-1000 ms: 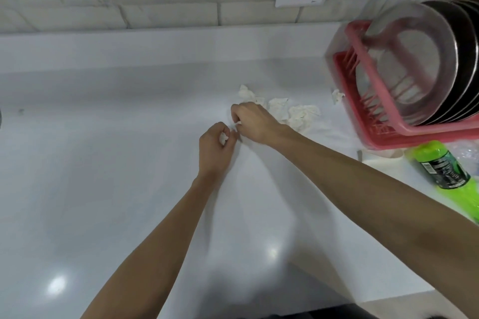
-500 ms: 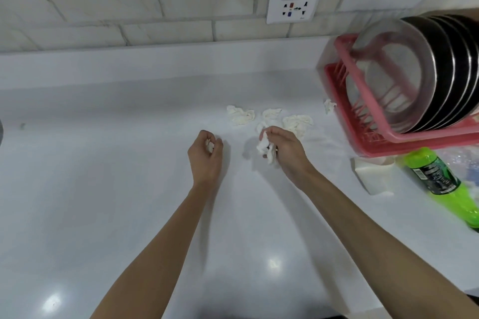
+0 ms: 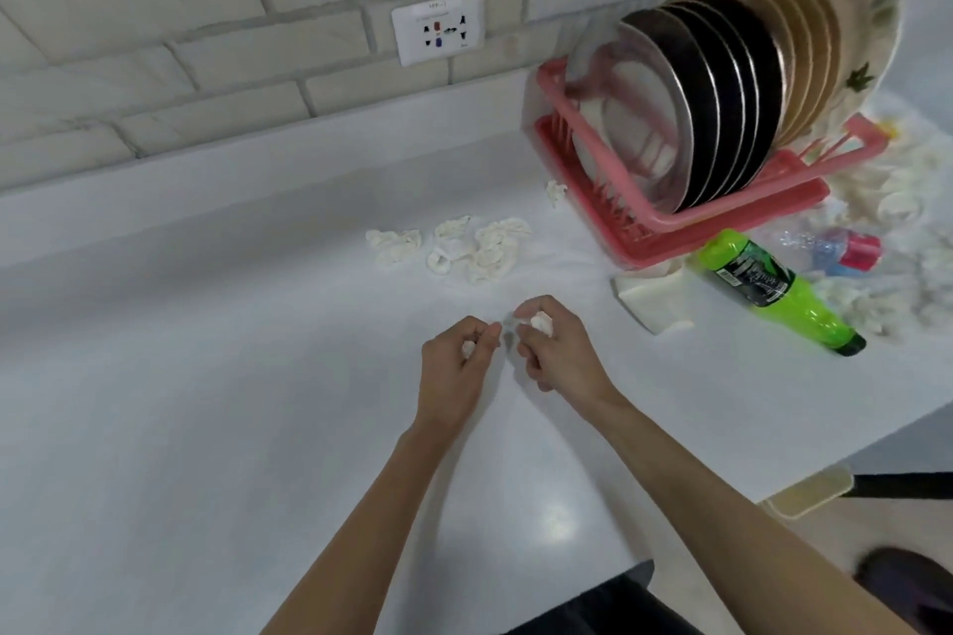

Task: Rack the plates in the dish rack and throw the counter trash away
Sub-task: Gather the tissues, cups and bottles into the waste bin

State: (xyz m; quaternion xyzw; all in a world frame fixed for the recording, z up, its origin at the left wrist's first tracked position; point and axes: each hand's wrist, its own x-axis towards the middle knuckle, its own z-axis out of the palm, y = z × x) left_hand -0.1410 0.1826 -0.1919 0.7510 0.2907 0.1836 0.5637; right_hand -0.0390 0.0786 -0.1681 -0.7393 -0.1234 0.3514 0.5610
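Note:
My left hand is closed around a small white paper scrap. My right hand holds a crumpled white tissue, its fingertips almost touching the left hand's. Both hover over the white counter. Beyond them lie several crumpled tissues and one small scrap beside the rack. The pink dish rack at the back right holds several upright plates: steel, dark and beige ones.
A green bottle lies on its side in front of the rack, with a folded white napkin to its left and a clear bottle with a red cap behind it. More white wrappers lie at the far right. A wall socket sits on the tiled wall.
My right hand picked a tissue from the pile and drew back toward me. Both hands have come together nearer the front. The view has tilted, showing more of the rack.

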